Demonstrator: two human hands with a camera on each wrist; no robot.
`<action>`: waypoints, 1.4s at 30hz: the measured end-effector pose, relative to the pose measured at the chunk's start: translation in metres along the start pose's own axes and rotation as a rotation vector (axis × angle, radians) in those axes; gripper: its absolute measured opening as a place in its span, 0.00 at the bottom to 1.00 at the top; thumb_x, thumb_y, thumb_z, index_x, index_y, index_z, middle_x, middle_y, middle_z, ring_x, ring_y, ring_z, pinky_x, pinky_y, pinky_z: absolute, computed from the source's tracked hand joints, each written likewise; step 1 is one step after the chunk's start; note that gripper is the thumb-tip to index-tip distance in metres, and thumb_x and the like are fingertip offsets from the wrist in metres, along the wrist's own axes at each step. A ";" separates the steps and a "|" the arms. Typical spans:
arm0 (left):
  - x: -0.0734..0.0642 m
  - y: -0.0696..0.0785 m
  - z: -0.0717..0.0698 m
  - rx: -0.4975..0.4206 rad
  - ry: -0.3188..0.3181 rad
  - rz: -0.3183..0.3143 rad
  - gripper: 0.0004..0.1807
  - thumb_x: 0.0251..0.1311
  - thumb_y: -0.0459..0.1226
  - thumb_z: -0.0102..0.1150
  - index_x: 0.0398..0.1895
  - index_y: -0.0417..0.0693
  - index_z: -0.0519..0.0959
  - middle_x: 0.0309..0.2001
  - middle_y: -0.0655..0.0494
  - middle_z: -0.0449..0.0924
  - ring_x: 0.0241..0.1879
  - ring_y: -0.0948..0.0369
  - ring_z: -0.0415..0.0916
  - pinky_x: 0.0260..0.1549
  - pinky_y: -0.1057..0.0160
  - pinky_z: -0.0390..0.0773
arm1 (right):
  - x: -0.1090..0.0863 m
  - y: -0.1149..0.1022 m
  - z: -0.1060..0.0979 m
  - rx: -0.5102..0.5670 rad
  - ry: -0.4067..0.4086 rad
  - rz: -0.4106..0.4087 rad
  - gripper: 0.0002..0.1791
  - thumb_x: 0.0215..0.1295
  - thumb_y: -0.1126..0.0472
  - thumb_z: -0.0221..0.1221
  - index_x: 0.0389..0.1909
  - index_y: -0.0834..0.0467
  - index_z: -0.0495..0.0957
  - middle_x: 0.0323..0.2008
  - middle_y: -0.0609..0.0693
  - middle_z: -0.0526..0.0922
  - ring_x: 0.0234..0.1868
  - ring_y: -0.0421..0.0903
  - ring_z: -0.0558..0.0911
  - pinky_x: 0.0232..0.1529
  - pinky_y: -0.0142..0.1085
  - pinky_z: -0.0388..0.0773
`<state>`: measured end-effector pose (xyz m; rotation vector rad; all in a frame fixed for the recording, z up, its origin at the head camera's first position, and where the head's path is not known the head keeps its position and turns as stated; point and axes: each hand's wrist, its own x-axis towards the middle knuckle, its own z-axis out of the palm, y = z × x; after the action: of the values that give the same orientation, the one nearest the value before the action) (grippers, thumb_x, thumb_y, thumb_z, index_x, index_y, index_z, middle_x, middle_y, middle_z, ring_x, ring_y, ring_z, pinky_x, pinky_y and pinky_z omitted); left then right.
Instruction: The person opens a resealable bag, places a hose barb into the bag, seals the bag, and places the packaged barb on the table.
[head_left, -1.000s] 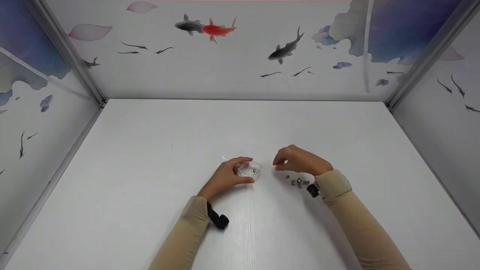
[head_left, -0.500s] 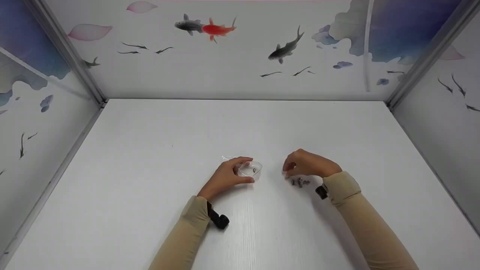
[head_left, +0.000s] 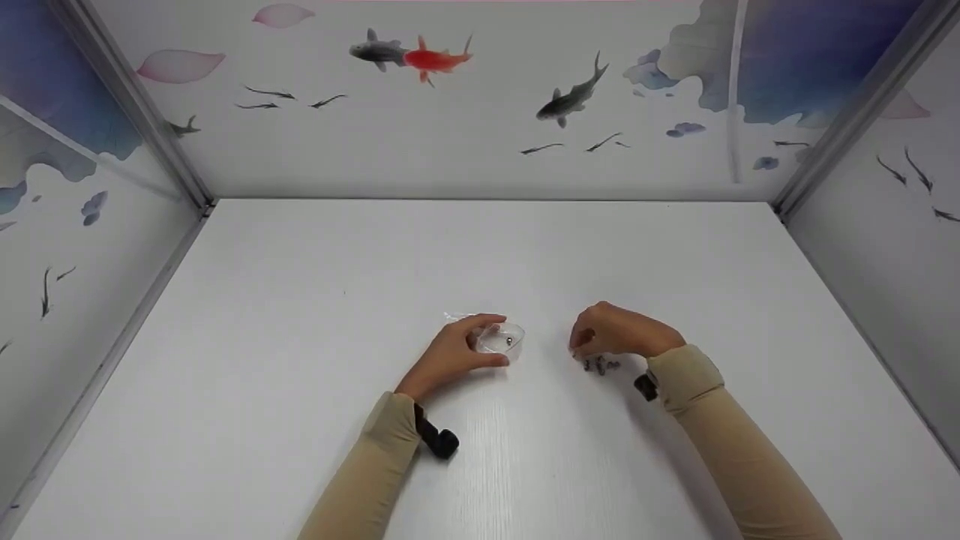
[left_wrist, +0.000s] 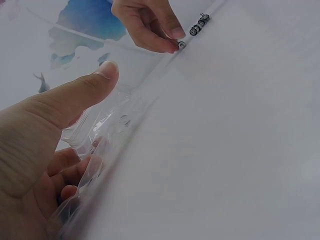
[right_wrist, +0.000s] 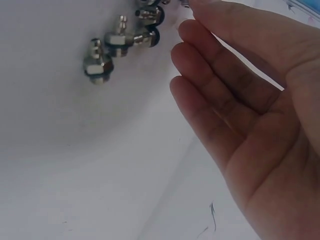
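Head view, clear plastic cup: mid-table, one small metal piece inside.
Loose fittings: right of cup; shiny metal, hex-bodied, dark-ringed.
Left hand: thumb and fingers curved around cup.
Right hand: fingertips down, thumb and forefinger pinching a single fitting, left of the others.

Cropped, covered, too small to read

The bench's near edge falls outside the head view. The left hand covers part of the clear cup; the metal bit inside is too small to identify. Toward the right edge, fittings beside the right hand blur; the right wrist view crops some at its top.
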<state>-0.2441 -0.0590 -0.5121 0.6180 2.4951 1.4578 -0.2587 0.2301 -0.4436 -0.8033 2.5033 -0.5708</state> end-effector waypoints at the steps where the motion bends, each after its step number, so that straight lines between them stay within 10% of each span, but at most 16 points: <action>1: 0.000 0.000 0.000 -0.003 0.002 0.005 0.36 0.45 0.50 0.74 0.62 0.60 0.74 0.34 0.58 0.72 0.29 0.63 0.61 0.30 0.66 0.63 | 0.000 0.000 0.000 0.001 -0.001 0.005 0.05 0.57 0.65 0.66 0.35 0.55 0.86 0.35 0.45 0.85 0.35 0.38 0.80 0.40 0.35 0.79; 17: 0.001 0.001 0.001 0.025 0.003 0.012 0.37 0.45 0.51 0.74 0.62 0.58 0.75 0.26 0.61 0.67 0.27 0.64 0.61 0.29 0.67 0.63 | 0.002 0.002 0.004 -0.023 0.028 -0.025 0.06 0.57 0.69 0.65 0.34 0.57 0.86 0.35 0.48 0.85 0.33 0.38 0.80 0.37 0.33 0.79; 27: 0.001 -0.001 0.001 0.016 0.008 0.011 0.36 0.45 0.51 0.74 0.62 0.60 0.74 0.43 0.58 0.77 0.31 0.63 0.62 0.33 0.66 0.64 | 0.004 -0.002 0.005 -0.057 0.029 0.024 0.05 0.59 0.68 0.64 0.35 0.57 0.86 0.35 0.47 0.85 0.34 0.39 0.80 0.40 0.36 0.79; 42: 0.001 -0.002 0.000 0.014 -0.004 0.017 0.36 0.46 0.51 0.74 0.62 0.60 0.74 0.27 0.60 0.67 0.27 0.64 0.61 0.29 0.67 0.63 | 0.008 -0.010 0.000 -0.094 0.040 0.015 0.05 0.60 0.66 0.64 0.36 0.57 0.86 0.35 0.47 0.85 0.35 0.40 0.80 0.42 0.36 0.79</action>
<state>-0.2456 -0.0591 -0.5135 0.6458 2.5055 1.4443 -0.2601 0.2178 -0.4406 -0.8137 2.5870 -0.4714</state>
